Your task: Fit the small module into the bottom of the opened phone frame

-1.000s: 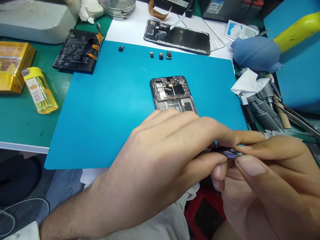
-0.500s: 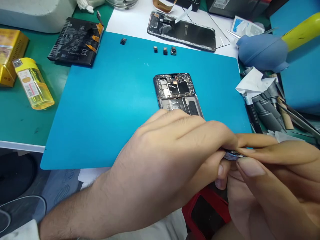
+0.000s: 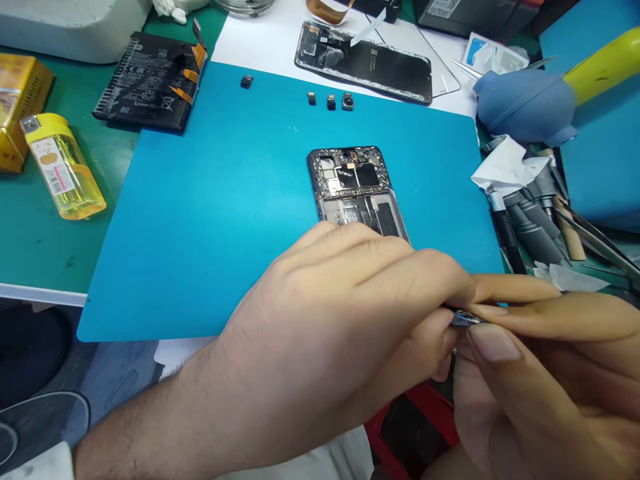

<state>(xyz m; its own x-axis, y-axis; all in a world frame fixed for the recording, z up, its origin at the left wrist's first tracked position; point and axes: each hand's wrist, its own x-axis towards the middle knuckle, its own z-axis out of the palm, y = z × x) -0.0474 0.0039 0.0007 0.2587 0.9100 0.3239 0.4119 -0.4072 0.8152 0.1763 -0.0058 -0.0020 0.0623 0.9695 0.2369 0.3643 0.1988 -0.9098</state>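
Observation:
Between my hands is a small, thin, dark part [image 3: 466, 319] with a bluish sheen and bits of metal; fingers cover most of it, so its kind cannot be made out. My left hand [image 3: 350, 313] reaches across from the lower left and pinches its left end. At the right, my right hand [image 3: 545, 367] grips the other end between thumb and index finger. Beyond my left knuckles lies an opened smartphone [image 3: 353, 175] with its circuit board exposed, its lower end hidden by that hand.
On the blue mat [image 3: 200, 200] sit several small camera modules [image 3: 347, 101]. Around it are a black battery [image 3: 153, 83], a yellow lighter [image 3: 63, 167], a phone back cover [image 3: 370, 63], a blue air blower [image 3: 525, 103] and assorted tools [image 3: 535, 223] on the right.
Both hands have shifted slightly downward with the small part still pinched between them. More of the phone's lower end shows. The things on the mat stay in place.

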